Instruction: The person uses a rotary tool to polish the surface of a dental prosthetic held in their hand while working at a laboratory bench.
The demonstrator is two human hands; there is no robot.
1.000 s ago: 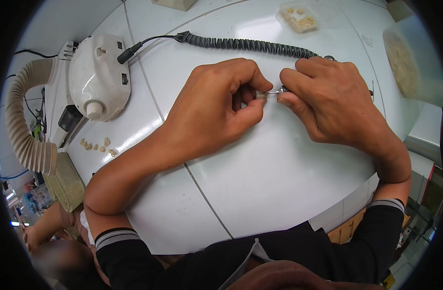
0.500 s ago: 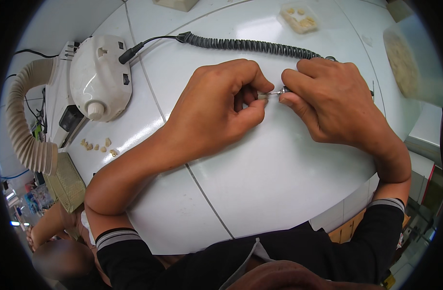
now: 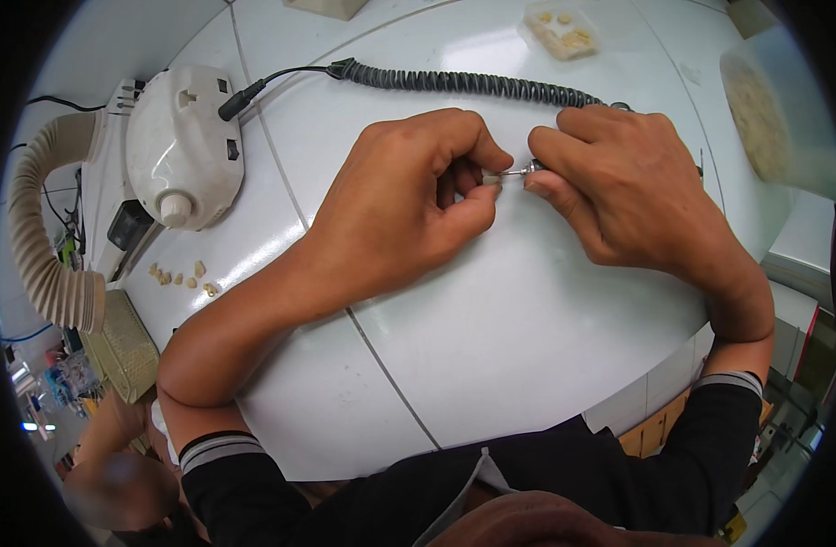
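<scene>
Glossy, seamed white table (image 3: 518,346) spreads below. Toward one o'clock, the left hand (image 3: 413,196) pinches a small pale piece (image 3: 491,180); at two, the right hand (image 3: 614,187) grips a slim metal-tipped tool (image 3: 522,170) pointed at it. Beyond, a rounded white plastic box (image 3: 185,150) sits at ten, a coiled black cord (image 3: 473,84) at twelve.

White tabletop (image 3: 527,337) with pale pieces (image 3: 199,269)
</scene>
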